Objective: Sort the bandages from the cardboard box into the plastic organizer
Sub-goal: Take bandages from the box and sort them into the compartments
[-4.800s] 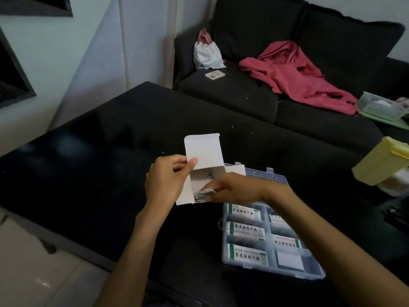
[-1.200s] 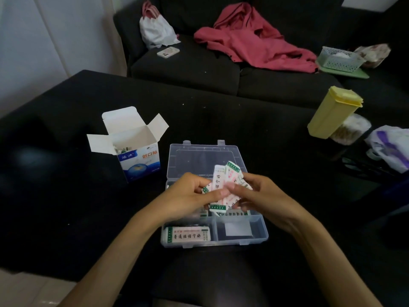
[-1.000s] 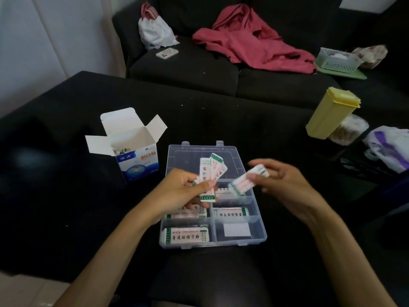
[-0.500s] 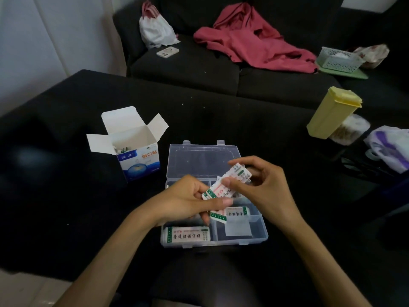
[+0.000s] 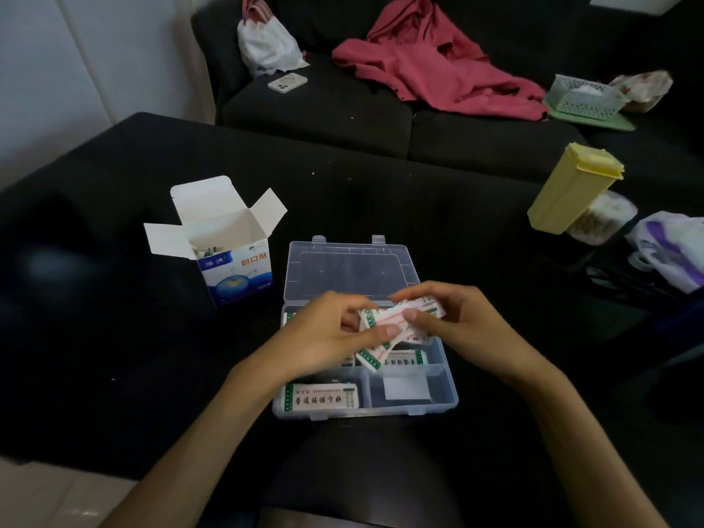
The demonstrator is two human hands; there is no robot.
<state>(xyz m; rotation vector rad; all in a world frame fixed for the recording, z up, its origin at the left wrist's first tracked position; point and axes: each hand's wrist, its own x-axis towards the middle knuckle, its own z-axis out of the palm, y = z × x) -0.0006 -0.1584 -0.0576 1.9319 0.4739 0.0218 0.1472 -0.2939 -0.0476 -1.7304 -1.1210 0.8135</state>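
Right hand (image 5: 453, 322) back beside left hand (image 5: 331, 333), both grips pinching bandages (image 5: 396, 322) above organizer (image 5: 442, 390).

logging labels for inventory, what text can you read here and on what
"创口贴": orange print on the front of the cardboard box.
Blue word left of it on the box: too blurred to read.
Pack in the organizer: Chinese characters, not sharp enough.
Bandages held by left hand and right hand: red print, too small.

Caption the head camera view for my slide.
Both hands, left and right, hold bandages over the plastic organizer.
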